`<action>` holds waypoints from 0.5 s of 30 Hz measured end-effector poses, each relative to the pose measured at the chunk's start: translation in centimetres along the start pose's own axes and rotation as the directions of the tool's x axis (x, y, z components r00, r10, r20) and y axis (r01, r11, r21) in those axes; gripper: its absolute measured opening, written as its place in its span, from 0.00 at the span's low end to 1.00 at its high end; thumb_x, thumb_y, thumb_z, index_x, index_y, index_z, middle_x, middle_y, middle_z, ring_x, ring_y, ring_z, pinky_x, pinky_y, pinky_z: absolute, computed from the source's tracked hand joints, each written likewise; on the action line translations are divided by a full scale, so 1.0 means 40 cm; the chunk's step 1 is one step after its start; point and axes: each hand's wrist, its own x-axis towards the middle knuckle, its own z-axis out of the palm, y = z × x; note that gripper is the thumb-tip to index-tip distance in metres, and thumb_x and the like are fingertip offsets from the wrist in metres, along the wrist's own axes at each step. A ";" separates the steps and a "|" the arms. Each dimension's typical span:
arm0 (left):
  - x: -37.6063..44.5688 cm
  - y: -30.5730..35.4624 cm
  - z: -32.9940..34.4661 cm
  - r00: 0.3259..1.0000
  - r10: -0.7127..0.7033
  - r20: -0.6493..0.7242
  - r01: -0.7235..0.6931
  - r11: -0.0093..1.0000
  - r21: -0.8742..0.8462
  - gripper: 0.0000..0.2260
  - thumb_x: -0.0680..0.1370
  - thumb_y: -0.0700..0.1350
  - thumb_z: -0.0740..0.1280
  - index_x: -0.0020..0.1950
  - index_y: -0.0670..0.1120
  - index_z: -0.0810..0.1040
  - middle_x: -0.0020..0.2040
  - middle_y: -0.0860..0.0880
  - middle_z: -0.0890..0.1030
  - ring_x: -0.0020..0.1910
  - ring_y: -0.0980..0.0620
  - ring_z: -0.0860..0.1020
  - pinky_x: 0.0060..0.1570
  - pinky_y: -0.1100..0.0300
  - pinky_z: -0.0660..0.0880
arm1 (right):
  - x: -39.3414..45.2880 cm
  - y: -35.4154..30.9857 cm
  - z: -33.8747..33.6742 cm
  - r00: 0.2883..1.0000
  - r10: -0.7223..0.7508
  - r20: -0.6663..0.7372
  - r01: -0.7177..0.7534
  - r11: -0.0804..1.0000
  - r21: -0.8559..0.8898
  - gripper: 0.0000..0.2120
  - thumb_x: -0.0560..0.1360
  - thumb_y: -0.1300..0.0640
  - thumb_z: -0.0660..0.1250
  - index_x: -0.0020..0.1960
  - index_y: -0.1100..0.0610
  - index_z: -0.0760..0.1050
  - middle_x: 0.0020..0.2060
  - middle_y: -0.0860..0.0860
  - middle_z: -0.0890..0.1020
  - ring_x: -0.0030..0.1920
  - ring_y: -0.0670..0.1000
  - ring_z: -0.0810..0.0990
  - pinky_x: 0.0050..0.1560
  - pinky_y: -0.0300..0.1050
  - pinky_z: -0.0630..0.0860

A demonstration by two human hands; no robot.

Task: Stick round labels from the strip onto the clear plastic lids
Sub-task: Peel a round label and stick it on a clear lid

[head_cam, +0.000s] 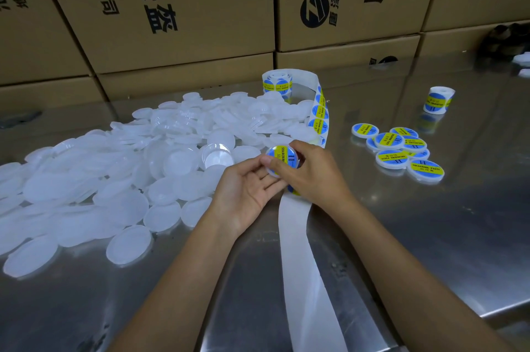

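Note:
A clear plastic lid with a blue and yellow round label on it sits between my two hands at the table's middle. My left hand lies palm up under it, with its fingers curled at the lid's left edge. My right hand grips the lid from the right, thumb across its front. The label strip curves from a roll at the back down to my hands. Its bare white backing runs toward me. A big heap of unlabelled lids covers the left of the table.
Several labelled lids lie in a small pile to the right. A second label roll stands further back right. Cardboard boxes form a wall behind the steel table, whose front right edge is near.

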 end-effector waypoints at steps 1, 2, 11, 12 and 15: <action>-0.001 0.001 0.000 1.000 -0.005 0.004 0.005 1.000 0.021 0.15 0.82 0.38 0.60 0.66 0.32 0.74 0.64 0.36 0.80 0.63 0.41 0.81 0.61 0.48 0.78 | 0.000 0.001 -0.001 1.000 -0.003 -0.020 0.003 1.000 -0.007 0.28 0.72 0.36 0.71 0.32 0.58 0.66 0.21 0.47 0.69 0.26 0.47 0.67 0.28 0.38 0.62; -0.001 0.002 0.002 1.000 -0.010 0.006 0.010 0.999 0.038 0.16 0.81 0.39 0.60 0.67 0.33 0.74 0.64 0.36 0.80 0.63 0.41 0.80 0.62 0.48 0.78 | 0.000 0.003 -0.002 0.999 -0.006 -0.036 0.006 1.000 -0.005 0.29 0.73 0.37 0.70 0.30 0.58 0.64 0.19 0.46 0.67 0.24 0.46 0.66 0.27 0.37 0.62; -0.001 -0.006 0.023 0.996 0.065 -0.062 -0.052 0.980 0.192 0.15 0.84 0.42 0.62 0.66 0.34 0.76 0.61 0.37 0.82 0.59 0.43 0.83 0.49 0.55 0.82 | 0.007 0.008 -0.001 0.987 -0.048 -0.151 0.046 0.999 -0.014 0.30 0.82 0.45 0.61 0.24 0.53 0.58 0.18 0.47 0.66 0.24 0.47 0.66 0.27 0.37 0.60; -0.001 -0.007 0.024 0.996 0.067 -0.064 -0.054 0.981 0.185 0.15 0.84 0.42 0.62 0.66 0.34 0.76 0.61 0.37 0.82 0.59 0.43 0.83 0.49 0.55 0.82 | 0.008 0.007 -0.002 0.988 -0.026 -0.153 0.029 0.999 0.014 0.30 0.82 0.45 0.60 0.24 0.52 0.57 0.18 0.46 0.66 0.23 0.47 0.66 0.27 0.36 0.60; -0.002 -0.006 0.023 0.995 0.071 -0.067 -0.063 0.991 0.119 0.14 0.84 0.41 0.62 0.66 0.35 0.76 0.59 0.38 0.83 0.57 0.44 0.84 0.49 0.55 0.82 | 0.009 0.008 -0.005 0.997 0.027 -0.067 -0.022 0.997 0.075 0.29 0.81 0.38 0.57 0.27 0.55 0.60 0.20 0.45 0.69 0.26 0.45 0.68 0.31 0.38 0.63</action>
